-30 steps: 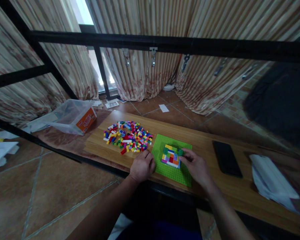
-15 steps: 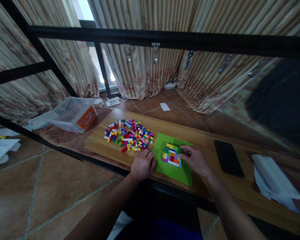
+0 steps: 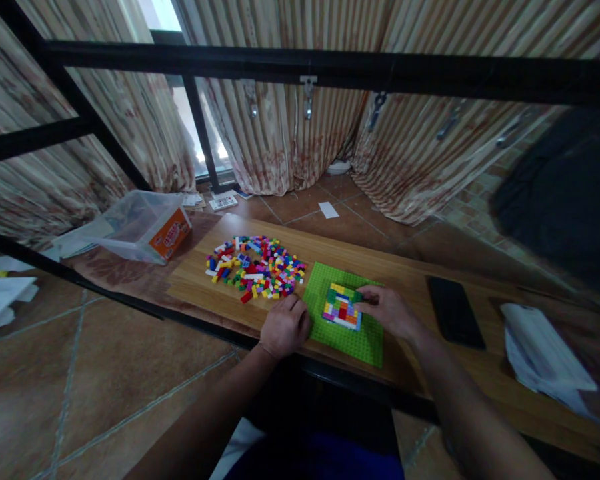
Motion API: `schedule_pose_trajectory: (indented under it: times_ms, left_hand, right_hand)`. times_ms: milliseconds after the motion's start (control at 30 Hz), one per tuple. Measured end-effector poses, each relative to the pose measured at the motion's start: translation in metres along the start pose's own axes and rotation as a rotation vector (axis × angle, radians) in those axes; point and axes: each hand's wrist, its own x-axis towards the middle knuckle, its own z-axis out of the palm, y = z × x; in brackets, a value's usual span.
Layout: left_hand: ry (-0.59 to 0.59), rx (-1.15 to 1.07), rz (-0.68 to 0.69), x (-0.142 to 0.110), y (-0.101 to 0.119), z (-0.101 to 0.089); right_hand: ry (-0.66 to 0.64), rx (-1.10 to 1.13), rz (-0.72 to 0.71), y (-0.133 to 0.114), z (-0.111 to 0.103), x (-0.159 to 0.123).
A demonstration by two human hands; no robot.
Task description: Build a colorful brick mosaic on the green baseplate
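A green baseplate lies on the wooden table, bearing a flat patch of multicoloured toy bricks. At that patch's upper right corner my right hand pinches a small dark green brick between thumb and fingers. My left hand is closed, resting on the table's front edge against the left side of the baseplate. Its curled fingers hide whatever may be inside. Just beyond my left hand spreads a loose pile of small coloured bricks.
On the wooden table, a black phone and a white packet lie to the right. A clear plastic bin with an orange label stands left of the table. A black metal bar crosses in front of the curtains.
The whole view has shifted slightly. My right hand stays at the patch's upper right corner with its fingers a little differently placed; my left hand keeps its place.
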Motion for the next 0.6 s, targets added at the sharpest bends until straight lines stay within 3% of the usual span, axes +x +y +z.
schedule_pose_trajectory:
  times_ms: [167, 600]
  left_hand:
    - [0.009, 0.004, -0.005, -0.0008, -0.0004, 0.0009]
    - [-0.014, 0.038, -0.017, -0.0003, 0.0017, -0.0033]
  right_hand:
    - [-0.031, 0.014, -0.005, 0.0005, 0.0015, -0.0019]
    - [0.087, -0.031, -0.002, -0.0026, -0.0032, -0.0073]
